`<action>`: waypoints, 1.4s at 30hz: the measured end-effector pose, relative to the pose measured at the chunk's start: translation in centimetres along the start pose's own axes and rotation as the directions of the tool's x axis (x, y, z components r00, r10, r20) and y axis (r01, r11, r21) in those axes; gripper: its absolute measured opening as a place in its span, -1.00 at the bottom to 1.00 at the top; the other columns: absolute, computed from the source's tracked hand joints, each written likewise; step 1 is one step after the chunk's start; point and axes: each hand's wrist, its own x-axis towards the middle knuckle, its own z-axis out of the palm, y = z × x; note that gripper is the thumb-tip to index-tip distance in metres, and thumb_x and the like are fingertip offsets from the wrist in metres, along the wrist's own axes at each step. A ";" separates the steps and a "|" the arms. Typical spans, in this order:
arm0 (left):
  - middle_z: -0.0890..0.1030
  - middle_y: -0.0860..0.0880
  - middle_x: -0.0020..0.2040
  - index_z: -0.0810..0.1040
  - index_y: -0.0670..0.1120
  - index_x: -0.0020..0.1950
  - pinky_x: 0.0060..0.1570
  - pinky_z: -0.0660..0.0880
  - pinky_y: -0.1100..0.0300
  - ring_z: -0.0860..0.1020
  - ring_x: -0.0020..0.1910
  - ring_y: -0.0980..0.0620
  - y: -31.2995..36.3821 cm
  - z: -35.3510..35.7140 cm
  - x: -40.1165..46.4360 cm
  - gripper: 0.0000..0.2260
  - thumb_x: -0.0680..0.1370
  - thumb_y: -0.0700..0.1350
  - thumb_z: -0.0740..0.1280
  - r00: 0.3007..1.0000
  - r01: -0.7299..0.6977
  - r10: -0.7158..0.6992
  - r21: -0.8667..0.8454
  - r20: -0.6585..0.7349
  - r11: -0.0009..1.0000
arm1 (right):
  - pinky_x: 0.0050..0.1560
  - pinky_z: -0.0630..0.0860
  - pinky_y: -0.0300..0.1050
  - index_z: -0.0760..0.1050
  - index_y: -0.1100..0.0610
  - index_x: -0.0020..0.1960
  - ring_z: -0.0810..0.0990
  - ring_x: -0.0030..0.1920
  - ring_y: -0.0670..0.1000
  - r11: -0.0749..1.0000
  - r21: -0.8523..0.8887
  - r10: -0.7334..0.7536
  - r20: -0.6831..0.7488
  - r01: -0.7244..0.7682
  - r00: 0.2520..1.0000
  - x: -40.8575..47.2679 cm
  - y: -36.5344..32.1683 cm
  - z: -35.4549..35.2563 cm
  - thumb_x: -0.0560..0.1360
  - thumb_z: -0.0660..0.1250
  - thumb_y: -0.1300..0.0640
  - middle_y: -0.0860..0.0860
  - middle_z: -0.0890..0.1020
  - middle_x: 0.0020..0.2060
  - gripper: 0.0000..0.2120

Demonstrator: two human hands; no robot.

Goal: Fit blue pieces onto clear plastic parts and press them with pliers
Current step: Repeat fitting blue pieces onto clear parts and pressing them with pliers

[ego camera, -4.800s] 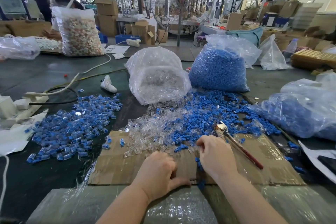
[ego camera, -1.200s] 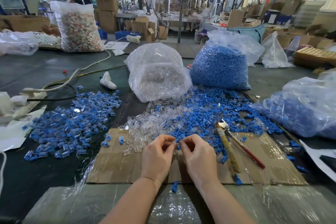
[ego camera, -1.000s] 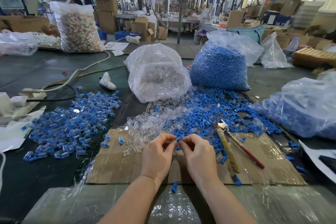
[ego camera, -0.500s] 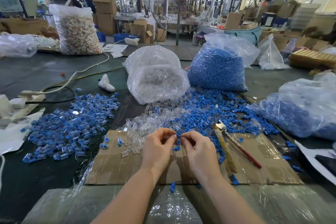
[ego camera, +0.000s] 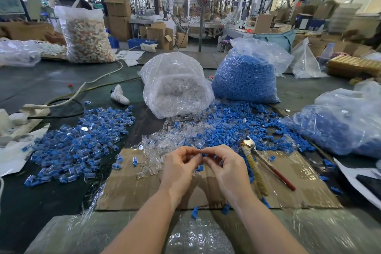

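My left hand (ego camera: 181,168) and right hand (ego camera: 223,168) pinch a blue piece (ego camera: 204,154) above the cardboard (ego camera: 132,189); misaligned, it could slip away.

Small blue piece (ego camera: 204,155) at pinching fingertips; pliers (ego camera: 266,166) flat on cardboard (ego camera: 127,187).

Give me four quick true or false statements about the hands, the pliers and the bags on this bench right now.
1. The red-handled pliers lie on the brown cardboard sheet. True.
2. The right hand holds the pliers. False: it pinches a small blue piece, fingertip to fingertip with the left hand.
3. The clear bag of blue plastic pieces stands right of the bag of clear plastic parts. True.
4. The finished blue-and-clear pile lies right of the hands. False: left.
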 end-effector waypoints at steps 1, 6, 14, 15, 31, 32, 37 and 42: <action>0.65 -0.08 -0.18 0.58 -0.13 -0.09 -0.24 0.49 0.43 0.62 -0.22 0.15 0.1 0.0 0.0 -0.91 0.50 -0.30 0.34 1.000 -0.003 0.003 0.003 -0.001 1.000 | -0.14 0.43 -0.39 0.62 0.07 -0.02 0.51 -0.16 -0.20 1.000 -0.018 -0.008 0.001 0.008 1.000 0.0 0.1 0.0 0.45 0.41 0.25 -0.14 0.57 -0.20 -0.85; 0.64 -0.09 -0.19 0.57 -0.14 -0.09 -0.27 0.47 0.46 0.59 -0.30 0.22 0.1 0.1 0.1 -0.92 0.49 -0.29 0.35 0.999 0.022 -0.022 -0.013 -0.031 1.000 | 0.05 0.41 -0.25 0.52 0.08 0.15 0.46 -0.02 -0.14 0.968 -0.242 0.046 -0.098 -0.069 0.994 0.2 1.3 -1.0 0.50 0.35 0.05 -0.12 0.53 -0.04 -0.75; 0.65 -0.06 -0.17 0.56 -0.11 -0.07 -0.27 0.46 0.48 0.61 -0.22 0.15 -0.2 0.1 0.2 -0.92 0.50 -0.28 0.33 0.996 0.061 -0.062 -0.031 -0.059 0.998 | 0.30 0.23 0.15 0.18 0.10 0.39 0.31 0.32 0.15 0.390 -0.722 0.660 -0.215 -0.572 0.720 1.4 3.9 -3.9 0.55 0.09 -0.21 0.15 0.33 0.35 -0.46; 0.65 -0.07 -0.17 0.57 -0.12 -0.07 -0.27 0.46 0.47 0.62 -0.20 0.12 -0.2 0.2 0.2 -0.92 0.50 -0.28 0.34 0.996 0.063 -0.065 -0.034 -0.064 0.997 | 0.31 0.23 0.16 0.15 0.10 0.41 0.30 0.32 0.16 0.375 -0.723 0.683 -0.208 -0.580 0.701 1.5 4.1 -4.0 0.55 0.10 -0.18 0.16 0.32 0.36 -0.45; 0.64 -0.06 -0.24 0.57 -0.18 -0.06 -0.38 0.44 0.41 0.52 -0.38 0.20 0.6 -0.3 2.1 -0.95 0.50 -0.26 0.34 0.977 0.143 -0.167 -0.169 -0.133 0.975 | -0.45 0.31 -0.29 0.35 0.10 -0.23 0.36 -0.47 -0.13 0.871 -0.293 0.473 0.285 -0.395 0.833 3.0 -1.9 -4.5 0.56 0.14 0.12 -0.03 0.41 -0.37 -0.81; 0.64 -0.04 -0.26 0.58 -0.17 -0.06 -0.40 0.43 0.43 0.51 -0.41 0.23 0.7 -0.4 2.3 -0.95 0.50 -0.26 0.34 0.975 0.145 -0.169 -0.170 -0.142 0.975 | -0.45 0.29 -0.29 0.35 0.11 -0.26 0.33 -0.51 -0.13 0.872 -0.226 0.488 0.354 -0.434 0.798 2.9 -2.5 -4.3 0.55 0.15 0.15 -0.04 0.39 -0.42 -0.80; 0.62 -0.01 -0.32 0.59 -0.15 -0.12 -0.43 0.40 0.41 0.48 -0.46 0.25 0.6 -1.1 3.0 -0.95 0.51 -0.26 0.34 0.960 0.166 -0.196 -0.158 -0.200 0.973 | -0.17 0.37 -0.01 0.36 0.12 -0.18 0.41 -0.24 0.07 0.837 -0.144 0.524 0.494 -0.529 0.694 2.5 -3.1 -3.5 0.51 0.14 0.14 0.10 0.40 -0.25 -0.89; 0.62 -0.04 -0.30 0.60 -0.13 -0.15 -0.43 0.41 0.35 0.46 -0.45 0.19 0.2 -1.3 3.4 -0.93 0.50 -0.26 0.35 0.944 0.206 -0.234 -0.140 -0.232 0.968 | -0.18 0.34 -0.03 0.33 0.12 -0.15 0.40 -0.18 0.07 0.815 -0.124 0.530 0.552 -0.565 0.643 2.4 -2.9 -3.5 0.47 0.14 0.17 0.11 0.40 -0.20 -0.96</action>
